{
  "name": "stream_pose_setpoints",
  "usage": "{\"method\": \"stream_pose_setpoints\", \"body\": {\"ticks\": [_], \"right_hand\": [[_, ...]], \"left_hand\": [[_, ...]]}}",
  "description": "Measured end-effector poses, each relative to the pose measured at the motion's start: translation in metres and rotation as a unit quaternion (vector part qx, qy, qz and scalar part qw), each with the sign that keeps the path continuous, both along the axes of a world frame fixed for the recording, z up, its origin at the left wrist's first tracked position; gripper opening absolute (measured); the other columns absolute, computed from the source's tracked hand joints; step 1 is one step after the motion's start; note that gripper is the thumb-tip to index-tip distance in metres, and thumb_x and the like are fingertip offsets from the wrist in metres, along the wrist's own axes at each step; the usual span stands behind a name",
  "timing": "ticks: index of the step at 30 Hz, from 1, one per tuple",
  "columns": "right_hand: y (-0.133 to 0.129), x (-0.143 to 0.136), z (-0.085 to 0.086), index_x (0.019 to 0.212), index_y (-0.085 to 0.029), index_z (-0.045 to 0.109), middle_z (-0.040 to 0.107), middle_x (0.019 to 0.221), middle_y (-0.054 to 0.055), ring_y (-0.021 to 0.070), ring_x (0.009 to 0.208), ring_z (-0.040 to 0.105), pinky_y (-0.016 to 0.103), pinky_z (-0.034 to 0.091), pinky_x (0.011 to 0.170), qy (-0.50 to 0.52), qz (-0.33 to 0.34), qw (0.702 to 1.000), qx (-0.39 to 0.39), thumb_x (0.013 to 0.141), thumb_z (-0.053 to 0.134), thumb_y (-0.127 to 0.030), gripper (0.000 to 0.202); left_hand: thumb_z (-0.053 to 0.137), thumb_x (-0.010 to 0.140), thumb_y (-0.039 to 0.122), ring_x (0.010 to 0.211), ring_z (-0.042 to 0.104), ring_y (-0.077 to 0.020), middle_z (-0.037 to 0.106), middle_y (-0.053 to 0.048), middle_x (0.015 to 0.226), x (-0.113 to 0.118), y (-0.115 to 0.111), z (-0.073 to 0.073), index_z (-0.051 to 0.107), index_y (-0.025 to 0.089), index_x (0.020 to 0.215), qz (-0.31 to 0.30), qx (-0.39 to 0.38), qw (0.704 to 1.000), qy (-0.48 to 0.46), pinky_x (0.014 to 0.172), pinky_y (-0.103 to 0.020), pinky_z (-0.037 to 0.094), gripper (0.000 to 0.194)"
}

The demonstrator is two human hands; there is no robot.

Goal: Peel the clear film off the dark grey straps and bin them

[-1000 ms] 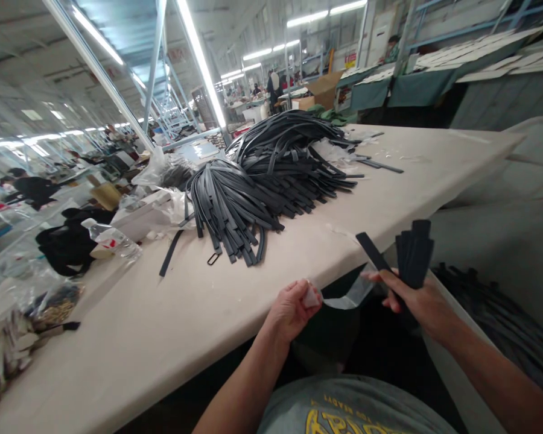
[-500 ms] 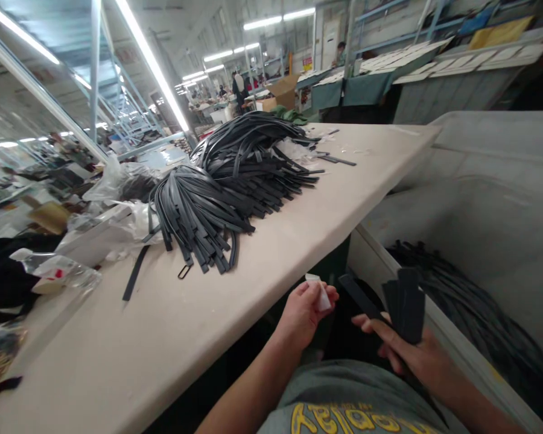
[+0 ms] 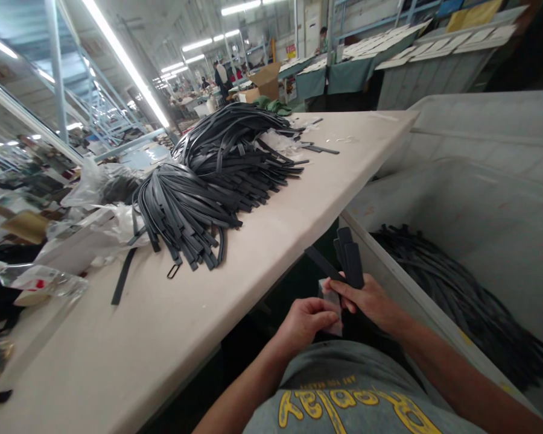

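My right hand (image 3: 366, 299) grips a small bundle of dark strap ends (image 3: 347, 259) that stick up just off the table's near edge. My left hand (image 3: 306, 321) is right beside it, fingers pinched on a small pale plastic piece (image 3: 333, 301) that lies against the straps. Both hands are held low, in front of my grey printed shirt (image 3: 357, 398). On the cream table (image 3: 163, 325) lies a big heap of dark straps (image 3: 217, 175), fanned out toward me.
A large grey bin (image 3: 489, 199) at my right holds more dark straps (image 3: 452, 289). Crumpled plastic bags (image 3: 95, 223), a single loose strap (image 3: 122, 277) and a wire ring (image 3: 174, 271) lie on the table's left. Other people work at far benches.
The view swung right, showing more of the bin. My two hands came together: the left brought the pale plastic piece against the straps in my right.
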State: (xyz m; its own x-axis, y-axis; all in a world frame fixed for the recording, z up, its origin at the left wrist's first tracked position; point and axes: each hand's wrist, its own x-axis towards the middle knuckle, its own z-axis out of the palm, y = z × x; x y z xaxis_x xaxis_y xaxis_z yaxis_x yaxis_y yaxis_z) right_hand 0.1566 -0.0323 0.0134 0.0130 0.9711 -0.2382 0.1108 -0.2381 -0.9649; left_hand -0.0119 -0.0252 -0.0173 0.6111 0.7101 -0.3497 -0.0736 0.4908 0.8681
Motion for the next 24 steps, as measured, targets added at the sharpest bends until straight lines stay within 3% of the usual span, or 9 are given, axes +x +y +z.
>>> {"method": "stream_pose_setpoints", "body": {"ticks": [4,8,12,17,24], "right_hand": [[0.010,-0.007,-0.003,0.075,-0.017,0.070,0.047,0.044,-0.006,0.0117,0.042,0.046,0.026,0.037,0.048,-0.031,0.014,0.999,0.008,0.078,0.067,-0.059,0.043],[0.009,0.004,-0.010,0.091,-0.016,0.074,0.047,0.040,-0.005,0.0169,0.048,0.055,0.029,0.045,0.055,-0.054,0.000,0.998,0.012,0.082,0.057,-0.064,0.052],[-0.019,0.024,-0.015,0.076,-0.018,0.072,0.058,0.049,0.000,0.0169,0.048,0.057,0.030,0.046,0.056,-0.119,-0.006,0.993,0.018,0.087,0.048,-0.066,0.054],[-0.067,0.026,-0.020,0.063,-0.021,0.061,0.062,0.060,0.001,0.0161,0.048,0.056,0.029,0.045,0.052,-0.188,0.053,0.980,-0.028,0.089,0.045,-0.061,0.050],[-0.074,0.010,-0.031,0.062,-0.022,0.055,0.063,0.063,0.000,0.0183,0.062,0.062,0.030,0.043,0.064,-0.282,0.110,0.953,0.012,0.094,0.039,-0.050,0.046]], "left_hand": [[0.081,0.065,0.041,0.059,0.061,-0.0136,0.071,-0.005,0.067,-0.005,0.000,-0.013,0.075,0.011,0.078,0.009,-0.065,0.998,0.013,0.064,-0.026,0.046,0.034],[0.089,0.056,0.039,0.063,0.064,-0.0145,0.072,-0.009,0.073,-0.005,0.004,-0.016,0.072,0.008,0.074,0.093,-0.132,0.987,-0.025,0.062,-0.024,0.048,0.039],[0.087,0.062,0.043,0.065,0.065,-0.0113,0.068,-0.002,0.075,-0.003,0.012,-0.016,0.065,0.015,0.077,0.175,-0.180,0.965,-0.070,0.066,-0.023,0.052,0.038],[0.075,0.080,0.032,0.070,0.069,-0.0129,0.071,-0.006,0.085,0.002,0.019,-0.015,0.065,0.013,0.082,0.300,-0.294,0.899,-0.121,0.072,-0.026,0.055,0.021],[0.079,0.076,0.036,0.072,0.070,-0.0152,0.072,-0.004,0.081,0.006,0.017,-0.014,0.066,0.015,0.078,0.291,-0.287,0.900,-0.153,0.072,-0.028,0.055,0.024]]}}
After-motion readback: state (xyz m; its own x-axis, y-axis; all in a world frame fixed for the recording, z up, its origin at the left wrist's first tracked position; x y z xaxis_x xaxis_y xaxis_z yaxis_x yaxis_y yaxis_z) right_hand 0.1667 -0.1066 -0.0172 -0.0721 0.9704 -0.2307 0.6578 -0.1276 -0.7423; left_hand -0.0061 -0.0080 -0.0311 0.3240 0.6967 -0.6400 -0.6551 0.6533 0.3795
